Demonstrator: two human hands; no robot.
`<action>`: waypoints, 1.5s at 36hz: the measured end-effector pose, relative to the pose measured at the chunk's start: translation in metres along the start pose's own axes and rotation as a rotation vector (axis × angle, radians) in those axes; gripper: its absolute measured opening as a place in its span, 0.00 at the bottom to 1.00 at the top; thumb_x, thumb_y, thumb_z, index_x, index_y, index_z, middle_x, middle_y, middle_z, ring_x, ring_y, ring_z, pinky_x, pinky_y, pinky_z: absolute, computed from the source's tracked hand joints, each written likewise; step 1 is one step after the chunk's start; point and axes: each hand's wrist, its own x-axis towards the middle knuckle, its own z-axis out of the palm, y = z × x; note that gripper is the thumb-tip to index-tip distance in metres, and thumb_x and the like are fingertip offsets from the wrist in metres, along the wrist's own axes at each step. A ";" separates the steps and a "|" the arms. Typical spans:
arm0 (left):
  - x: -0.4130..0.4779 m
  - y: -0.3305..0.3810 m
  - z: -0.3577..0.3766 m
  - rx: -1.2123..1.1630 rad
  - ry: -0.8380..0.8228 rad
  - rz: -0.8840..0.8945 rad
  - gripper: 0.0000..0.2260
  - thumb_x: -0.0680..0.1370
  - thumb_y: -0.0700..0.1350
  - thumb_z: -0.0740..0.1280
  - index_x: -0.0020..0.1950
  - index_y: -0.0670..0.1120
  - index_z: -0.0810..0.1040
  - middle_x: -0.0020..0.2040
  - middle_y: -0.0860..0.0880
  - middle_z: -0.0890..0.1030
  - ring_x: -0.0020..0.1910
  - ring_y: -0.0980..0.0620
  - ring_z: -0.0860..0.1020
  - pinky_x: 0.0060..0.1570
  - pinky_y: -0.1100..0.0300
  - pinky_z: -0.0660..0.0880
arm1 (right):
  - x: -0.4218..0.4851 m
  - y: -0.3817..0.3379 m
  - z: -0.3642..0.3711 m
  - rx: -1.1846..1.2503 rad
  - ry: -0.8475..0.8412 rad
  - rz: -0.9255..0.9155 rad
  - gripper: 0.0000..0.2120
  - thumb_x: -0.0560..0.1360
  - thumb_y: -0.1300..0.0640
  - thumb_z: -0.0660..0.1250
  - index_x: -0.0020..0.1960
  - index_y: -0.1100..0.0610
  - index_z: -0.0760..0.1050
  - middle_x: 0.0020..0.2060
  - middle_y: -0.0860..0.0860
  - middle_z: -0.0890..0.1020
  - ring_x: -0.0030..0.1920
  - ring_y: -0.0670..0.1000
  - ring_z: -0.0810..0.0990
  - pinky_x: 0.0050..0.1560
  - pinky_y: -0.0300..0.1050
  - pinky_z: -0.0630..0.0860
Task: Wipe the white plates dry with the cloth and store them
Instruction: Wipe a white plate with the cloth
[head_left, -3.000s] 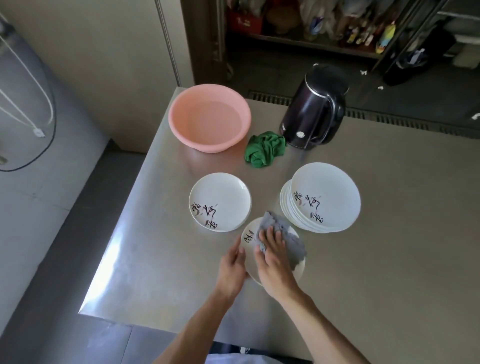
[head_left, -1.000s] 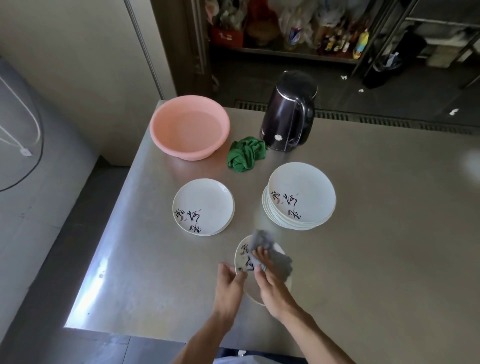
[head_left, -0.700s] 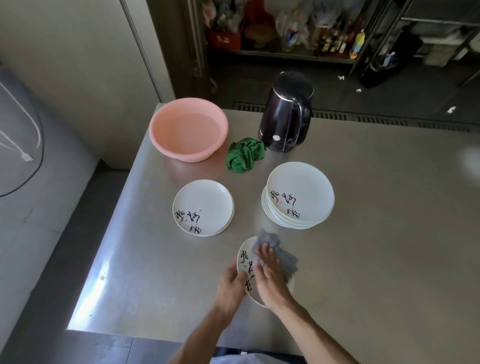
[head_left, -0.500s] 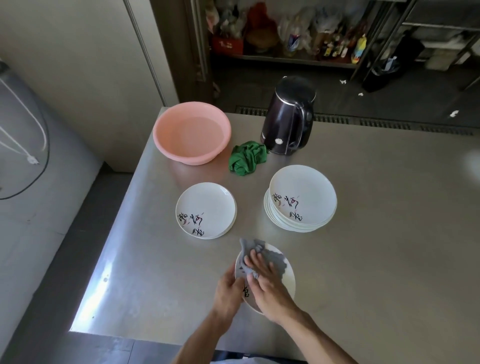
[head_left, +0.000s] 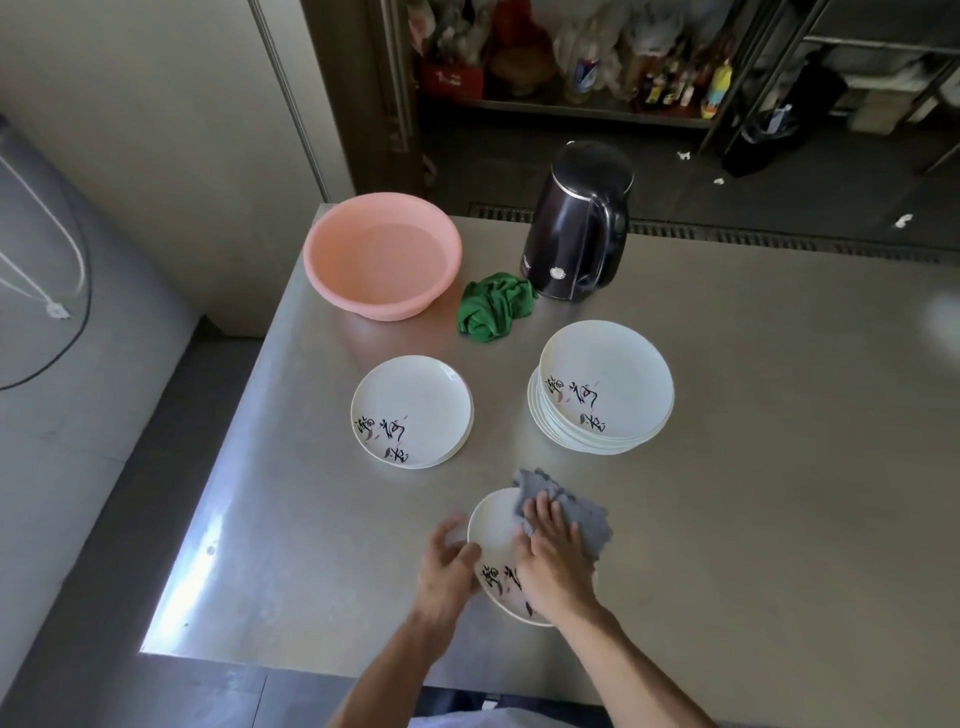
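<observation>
A white plate (head_left: 494, 525) with black brush lettering lies near the table's front edge. My left hand (head_left: 448, 569) grips its left rim. My right hand (head_left: 551, 556) presses a grey cloth (head_left: 582, 519) flat onto the plate's right half with straight fingers. A single white plate (head_left: 410, 405) lies to the upper left. To the upper right sits a stack of several white plates (head_left: 605, 387).
A pink basin (head_left: 382, 254) stands at the table's far left corner, a crumpled green cloth (head_left: 493, 306) and a dark electric kettle (head_left: 576, 223) beside it. The steel table (head_left: 779, 467) drops off at the left and front edges. Shelves with bottles stand behind.
The grey cloth under my right hand has shifted from the plate's left to its upper right. The plate has turned, its lettering now at the near side. My left hand stays on the rim.
</observation>
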 end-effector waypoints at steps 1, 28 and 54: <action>-0.001 0.004 0.000 0.023 -0.034 0.014 0.18 0.81 0.30 0.58 0.66 0.46 0.73 0.53 0.35 0.81 0.48 0.40 0.80 0.53 0.40 0.80 | 0.000 -0.003 0.000 0.047 0.003 0.021 0.26 0.86 0.50 0.41 0.82 0.55 0.47 0.81 0.52 0.43 0.80 0.50 0.40 0.79 0.51 0.39; -0.010 -0.002 -0.002 -0.002 -0.120 -0.017 0.19 0.82 0.32 0.58 0.65 0.51 0.77 0.55 0.41 0.85 0.50 0.43 0.83 0.51 0.48 0.80 | -0.008 0.006 0.000 -0.038 -0.039 0.037 0.26 0.86 0.49 0.40 0.82 0.55 0.44 0.80 0.50 0.40 0.80 0.48 0.37 0.78 0.51 0.35; -0.004 -0.018 -0.002 -0.038 0.000 0.018 0.16 0.80 0.31 0.61 0.60 0.50 0.77 0.48 0.41 0.85 0.44 0.45 0.83 0.46 0.45 0.83 | -0.008 0.009 -0.003 -0.027 -0.005 0.030 0.26 0.86 0.49 0.41 0.81 0.55 0.51 0.81 0.49 0.45 0.80 0.47 0.42 0.79 0.52 0.36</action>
